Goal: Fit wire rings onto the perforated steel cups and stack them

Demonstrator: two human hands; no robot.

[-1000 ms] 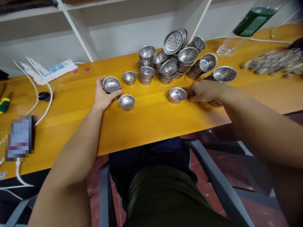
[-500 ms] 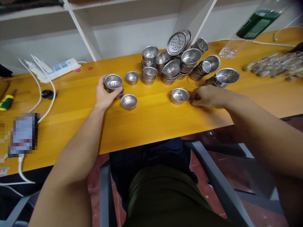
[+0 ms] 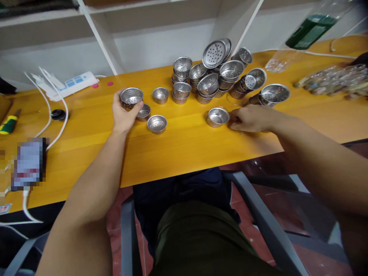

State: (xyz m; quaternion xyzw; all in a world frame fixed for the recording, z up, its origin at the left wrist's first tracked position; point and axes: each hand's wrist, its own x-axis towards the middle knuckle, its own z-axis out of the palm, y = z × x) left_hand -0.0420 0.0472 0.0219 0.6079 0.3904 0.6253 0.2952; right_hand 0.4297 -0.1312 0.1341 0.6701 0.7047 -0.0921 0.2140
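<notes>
My left hand [image 3: 124, 115] grips a perforated metal cup [image 3: 131, 96] between the thumb and the fingers. Just right of it, partly behind my thumb, is a smaller metal cup [image 3: 143, 113]. Two more shallow cups stand close by: one nearer me [image 3: 156, 125] and one farther back [image 3: 160, 96]. Over on the right, my right hand [image 3: 247, 118] is closed with its fingers curled down by the tabletop. Whatever it may hold is hidden. Its fingertips are right beside another shallow perforated cup [image 3: 217, 118], and I cannot tell whether they touch it.
Stacks of perforated cups [image 3: 208, 84] crowd the back of the wooden table [image 3: 184, 153], some tipped sideways. A plastic bottle with a green label [image 3: 312, 31] and clear-wrapped items [image 3: 336, 79] are at the right. On the left are a power strip [image 3: 71, 85], cables, a phone [image 3: 28, 163] and a screwdriver [image 3: 10, 123].
My left hand has shifted a little left with its cup, so more of the smaller cup beside it shows. My right hand has barely moved.
</notes>
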